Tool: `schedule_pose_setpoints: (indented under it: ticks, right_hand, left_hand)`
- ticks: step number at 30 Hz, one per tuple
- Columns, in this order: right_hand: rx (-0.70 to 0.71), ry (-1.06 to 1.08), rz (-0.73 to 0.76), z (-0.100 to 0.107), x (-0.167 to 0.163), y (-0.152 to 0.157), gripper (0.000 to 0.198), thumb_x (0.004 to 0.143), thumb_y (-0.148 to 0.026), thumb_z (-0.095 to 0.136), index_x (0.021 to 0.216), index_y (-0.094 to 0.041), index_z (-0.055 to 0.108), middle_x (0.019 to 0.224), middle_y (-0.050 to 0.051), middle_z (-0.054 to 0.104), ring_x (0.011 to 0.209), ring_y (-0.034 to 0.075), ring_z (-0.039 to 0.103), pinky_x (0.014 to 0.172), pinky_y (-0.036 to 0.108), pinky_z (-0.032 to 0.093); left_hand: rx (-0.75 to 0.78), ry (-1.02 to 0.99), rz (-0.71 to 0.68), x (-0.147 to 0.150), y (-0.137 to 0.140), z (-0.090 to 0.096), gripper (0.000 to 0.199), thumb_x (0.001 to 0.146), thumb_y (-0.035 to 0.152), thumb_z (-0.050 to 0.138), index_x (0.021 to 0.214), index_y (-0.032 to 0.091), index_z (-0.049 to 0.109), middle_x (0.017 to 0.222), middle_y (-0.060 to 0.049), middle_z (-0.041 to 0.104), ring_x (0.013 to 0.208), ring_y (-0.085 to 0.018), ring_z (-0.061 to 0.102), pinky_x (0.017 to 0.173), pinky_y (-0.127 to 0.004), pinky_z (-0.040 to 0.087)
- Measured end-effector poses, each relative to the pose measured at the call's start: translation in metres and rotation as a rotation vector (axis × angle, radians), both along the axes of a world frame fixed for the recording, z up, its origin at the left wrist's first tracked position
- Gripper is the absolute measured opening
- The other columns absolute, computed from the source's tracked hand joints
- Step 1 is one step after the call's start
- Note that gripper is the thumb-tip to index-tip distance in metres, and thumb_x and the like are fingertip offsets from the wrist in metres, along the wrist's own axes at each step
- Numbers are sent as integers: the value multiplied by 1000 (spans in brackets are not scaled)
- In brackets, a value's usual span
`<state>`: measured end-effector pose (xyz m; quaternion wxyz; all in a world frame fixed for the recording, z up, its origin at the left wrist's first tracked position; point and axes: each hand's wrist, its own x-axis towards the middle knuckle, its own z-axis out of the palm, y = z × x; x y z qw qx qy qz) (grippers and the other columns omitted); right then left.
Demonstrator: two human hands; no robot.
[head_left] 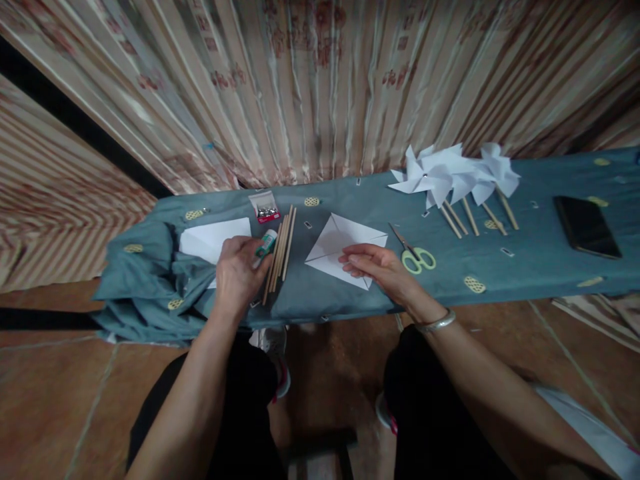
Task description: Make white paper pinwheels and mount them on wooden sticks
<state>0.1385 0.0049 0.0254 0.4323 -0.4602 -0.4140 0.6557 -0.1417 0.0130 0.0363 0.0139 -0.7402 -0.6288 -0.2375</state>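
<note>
My left hand (pixel 237 270) has its thumb and fingers closed around a small green and white glue stick (pixel 267 244), beside a bundle of several thin wooden sticks (pixel 283 250). Over the right part of a white square of paper (pixel 333 241) hovers my right hand (pixel 375 265), fingers stretched out and holding nothing. Lines run in from the paper's corners toward its middle; I cannot tell whether all are cuts or creases. Scissors (pixel 417 257) with light green handles lie just right of the paper.
White paper sheets (pixel 213 237) lie partly under my left hand. Behind it stands a small open box of metal pins (pixel 267 208). Several paper pinwheels on sticks (pixel 455 175) and a black phone (pixel 587 225) are to the right. A patterned curtain (pixel 320 93) hangs along the cloth-covered table's back edge.
</note>
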Motion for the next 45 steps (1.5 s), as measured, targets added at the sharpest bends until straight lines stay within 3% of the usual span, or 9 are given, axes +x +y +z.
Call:
schedule_pose_setpoints:
  ticks: [4, 10, 15, 19, 27, 32, 36, 40, 45]
  right_hand:
    - [10, -19, 10, 1, 0, -2, 37, 65, -40, 82, 92, -18, 72, 91, 7, 76, 74, 13, 69, 65, 23, 53]
    - [85, -95, -45, -3, 6, 5, 34, 66, -40, 80, 90, -18, 72, 88, 6, 75, 71, 13, 68, 64, 24, 51]
    - [281, -339, -133, -11, 23, 11, 23, 72, -37, 72, 83, -17, 72, 80, 5, 74, 69, 15, 66, 66, 29, 52]
    - [427, -571, -96, -14, 34, 8, 19, 78, -31, 63, 89, -19, 73, 85, 5, 74, 75, 18, 67, 73, 33, 53]
    - [696, -766, 67, -21, 36, -5, 28, 85, -13, 47, 97, -20, 71, 108, 8, 71, 105, 20, 65, 96, 38, 49]
    - [636, -741, 117, -19, 40, -9, 35, 82, -8, 45, 106, -18, 69, 117, 10, 68, 114, 20, 61, 102, 40, 45]
    - [523, -662, 120, -15, 41, -8, 33, 79, -11, 56, 108, -22, 68, 118, 7, 68, 112, 20, 61, 96, 38, 48]
    - [399, -566, 12, -13, 35, -6, 19, 79, -26, 68, 97, -21, 70, 104, 6, 71, 91, 19, 66, 81, 33, 52]
    - [431, -502, -85, -19, 24, 0, 3, 78, -25, 70, 80, -22, 72, 97, 5, 72, 94, 20, 66, 87, 36, 50]
  left_hand:
    - [-36, 14, -167, 20, 0, -6, 20, 85, 33, 57, 85, 19, 71, 90, -9, 66, 92, -26, 58, 85, -40, 46]
    - [13, 23, -267, 39, 2, -16, 14, 84, 23, 60, 90, 16, 70, 94, -9, 65, 91, -25, 57, 84, -41, 46]
    - [41, -25, -502, 67, -10, -19, 19, 85, 23, 62, 100, 13, 67, 100, -11, 64, 95, -24, 56, 83, -39, 48]
    - [-21, 12, -635, 90, -15, -20, 22, 84, 22, 63, 105, 15, 65, 109, -11, 65, 102, -26, 55, 85, -41, 48]
    - [29, 65, -685, 104, -8, -27, 15, 89, 21, 56, 98, 13, 66, 98, -10, 68, 94, -23, 59, 83, -38, 53]
    - [96, 31, -691, 103, -7, -27, 18, 92, 20, 50, 99, 12, 65, 96, -9, 70, 92, -21, 61, 83, -36, 54]
    - [40, -85, -656, 102, -4, -26, 18, 93, 19, 50, 99, 11, 64, 95, -8, 71, 90, -19, 62, 83, -34, 54]
    - [-48, -155, -640, 105, -1, -24, 16, 92, 18, 50, 95, 13, 65, 92, -8, 70, 88, -19, 60, 81, -33, 54]
    - [-68, -196, -627, 106, -1, -23, 14, 91, 18, 50, 92, 14, 64, 90, -8, 69, 87, -20, 60, 80, -34, 53]
